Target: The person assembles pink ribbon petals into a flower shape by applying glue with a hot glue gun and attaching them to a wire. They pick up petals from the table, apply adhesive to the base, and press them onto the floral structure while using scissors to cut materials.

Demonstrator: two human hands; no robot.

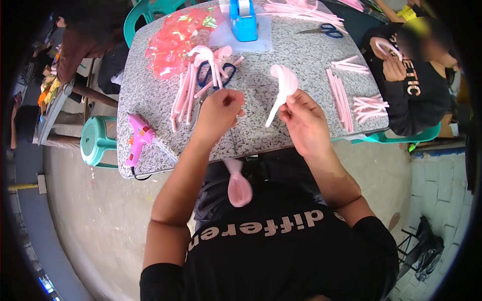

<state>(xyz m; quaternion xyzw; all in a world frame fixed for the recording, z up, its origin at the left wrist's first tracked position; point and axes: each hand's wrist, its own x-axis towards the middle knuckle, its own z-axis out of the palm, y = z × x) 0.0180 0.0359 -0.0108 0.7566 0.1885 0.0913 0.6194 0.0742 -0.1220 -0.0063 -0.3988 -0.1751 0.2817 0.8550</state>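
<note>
My right hand (307,120) pinches the thin stem of a pale pink, curved petal-like piece (285,81) and holds it upright over the table. To its left, my left hand (220,111) has its fingers curled in; what lies inside them, if anything, is hidden. Just beyond the left hand are dark-handled scissors (230,73), partly covered by it. Beside them rests a bunch of pink fuzzy sticks (187,95) with a curved pink piece (202,52) on top. A pink loop-shaped piece (240,191) shows below the table edge, in front of my lap.
On the speckled table (261,143) are a pink glue gun (139,138), crumpled red clear wrap (173,42), a blue tape dispenser (244,21), more scissors (329,31) and pink stick bundles (340,100). A person (409,75) at the right holds a pink strip. A green stool (96,140) stands left.
</note>
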